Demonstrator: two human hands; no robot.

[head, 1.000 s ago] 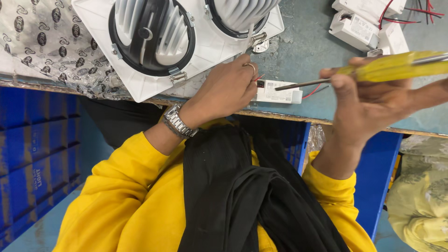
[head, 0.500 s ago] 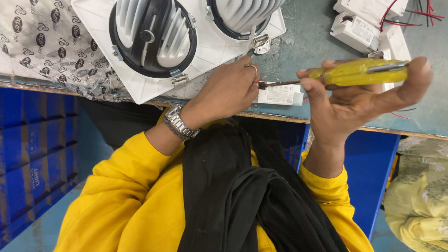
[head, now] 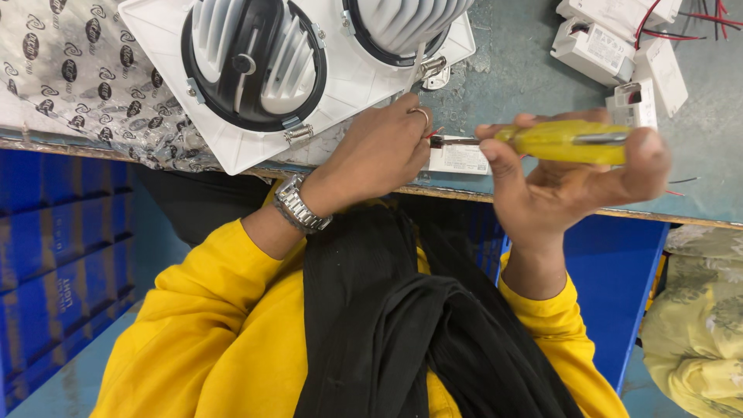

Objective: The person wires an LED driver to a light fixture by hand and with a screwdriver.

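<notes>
My left hand (head: 379, 151), with a metal wristwatch and a ring, is curled over the left end of a small white driver box (head: 463, 158) at the table's front edge. My right hand (head: 576, 182) grips a yellow-handled screwdriver (head: 569, 139) lying level, its dark tip touching the box just beside my left fingers. A thin red wire shows at that spot. A white twin downlight fitting (head: 255, 62) with black rings and finned heat sinks lies just beyond my left hand.
More white driver boxes (head: 596, 46) with red wires lie at the back right. Printed plastic wrapping (head: 70, 70) covers the table's left part. Blue bins (head: 54, 255) stand below the grey table (head: 526, 85). A yellowish cloth (head: 696, 325) sits at lower right.
My right hand has moved left with the screwdriver, bringing its tip from mid-air up to the white box by my left fingers. My left hand has stayed in place.
</notes>
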